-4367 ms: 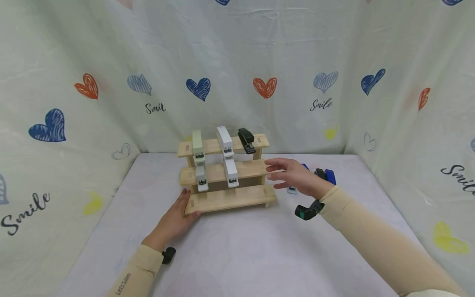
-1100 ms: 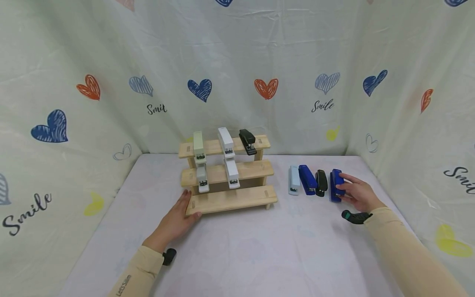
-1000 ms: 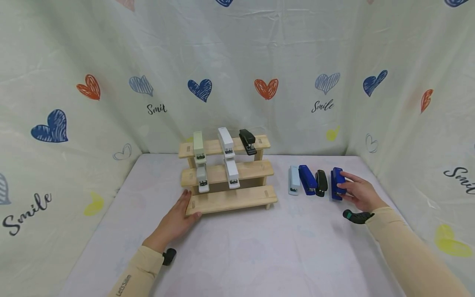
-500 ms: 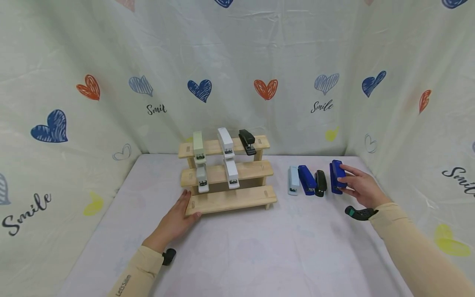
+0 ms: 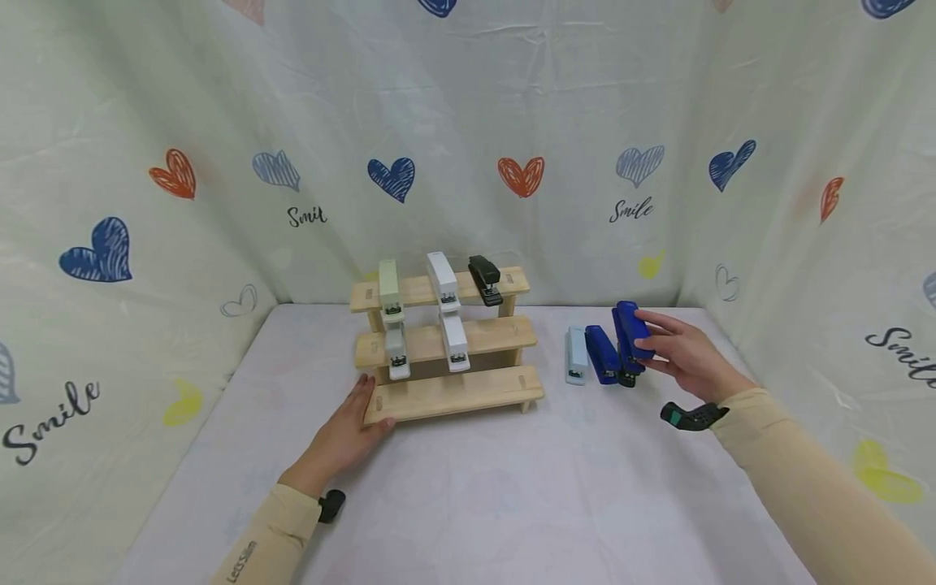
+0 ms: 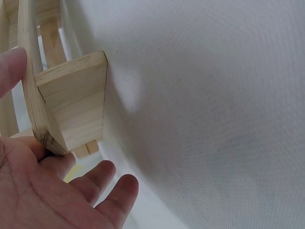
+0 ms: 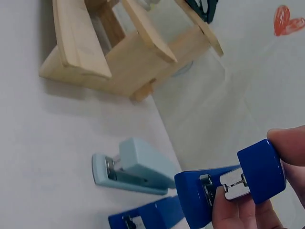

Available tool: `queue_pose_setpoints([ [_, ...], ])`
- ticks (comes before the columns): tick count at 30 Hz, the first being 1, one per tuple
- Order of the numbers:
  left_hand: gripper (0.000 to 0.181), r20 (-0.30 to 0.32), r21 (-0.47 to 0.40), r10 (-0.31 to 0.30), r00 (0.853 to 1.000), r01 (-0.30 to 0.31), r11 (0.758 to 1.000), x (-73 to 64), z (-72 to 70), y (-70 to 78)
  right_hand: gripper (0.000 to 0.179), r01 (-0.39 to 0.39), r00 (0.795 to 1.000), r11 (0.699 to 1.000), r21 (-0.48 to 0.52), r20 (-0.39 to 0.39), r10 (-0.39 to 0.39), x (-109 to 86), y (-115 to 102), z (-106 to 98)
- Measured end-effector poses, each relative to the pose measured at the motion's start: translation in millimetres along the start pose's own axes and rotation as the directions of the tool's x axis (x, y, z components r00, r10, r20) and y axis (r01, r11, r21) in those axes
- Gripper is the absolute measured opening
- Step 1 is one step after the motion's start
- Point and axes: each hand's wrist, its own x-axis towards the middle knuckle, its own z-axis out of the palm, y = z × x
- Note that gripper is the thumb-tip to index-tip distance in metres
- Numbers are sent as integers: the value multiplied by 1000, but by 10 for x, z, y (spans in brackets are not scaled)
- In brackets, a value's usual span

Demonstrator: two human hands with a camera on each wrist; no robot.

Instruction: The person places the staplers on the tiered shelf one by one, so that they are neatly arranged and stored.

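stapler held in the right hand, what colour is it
The stapler is deep blue, seen best in the right wrist view.

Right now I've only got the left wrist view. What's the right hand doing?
Observer: The right hand is holding a blue stapler.
Operator: Copy. What's on the top shelf of the stand?
Observer: Three staplers, from the person's left: a pale green stapler, a white stapler and a black stapler.
Operator: And on the table, which one sits closest to the stand?
Observer: The light blue stapler, just off the stand's right side.
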Motion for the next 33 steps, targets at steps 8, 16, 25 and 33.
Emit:
queue_pose_setpoints([
  [8, 87, -6, 1, 2, 1000, -2, 1000, -12, -16, 9, 64, 27, 995, 999, 21, 98, -29, 38, -210, 440],
  [16, 87, -5, -8, -1, 1000, 1, 1000, -7, -17, 19, 63, 48, 987, 999, -5, 156, -47, 114, -289, 837],
  [25, 87, -5, -11, -9, 1000, 9, 1000, -8, -11, 4, 59, 19, 979, 1000, 11, 204, -21, 194, -329, 1092],
  [33, 88, -6, -12, -1, 1000, 1, 1000, 3, 6, -19, 59, 4, 971, 1000, 12, 241, -7, 269, -357, 1260],
])
